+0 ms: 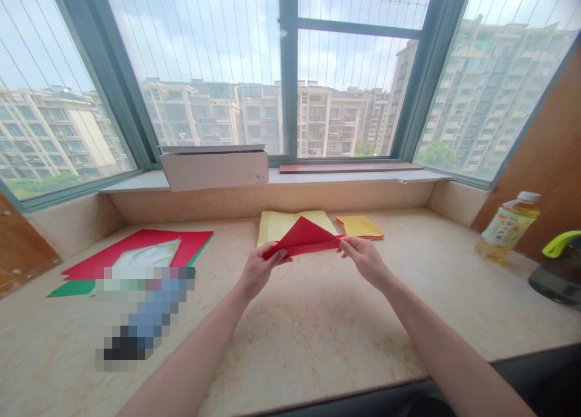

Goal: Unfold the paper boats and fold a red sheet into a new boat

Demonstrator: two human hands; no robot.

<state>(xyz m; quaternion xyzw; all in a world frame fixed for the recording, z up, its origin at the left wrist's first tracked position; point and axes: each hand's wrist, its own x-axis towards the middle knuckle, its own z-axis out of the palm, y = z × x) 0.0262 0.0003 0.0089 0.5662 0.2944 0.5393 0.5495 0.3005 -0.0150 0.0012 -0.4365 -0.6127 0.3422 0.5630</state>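
A folded piece of red paper [303, 236], shaped like a triangle with a long strip along its base, is held up above the counter. My left hand [263, 262] pinches its left corner, thumb on the near face. At the opposite end, the fingertips of my right hand [358, 253] grip the narrow right tip. Behind the red paper lies an open pale yellow booklet or folded sheet [272, 224], partly covered by it. A small stack of yellow-orange paper [363, 227] rests just beyond my right hand.
Red sheets [149, 241] and green sheets [72, 288] lie at the left under a pale packet [149, 256], beside a pixelated blue object [157, 308]. A drink bottle [511, 226] and a dark container with a green handle [560, 278] stand right. A white box [215, 167] sits on the sill.
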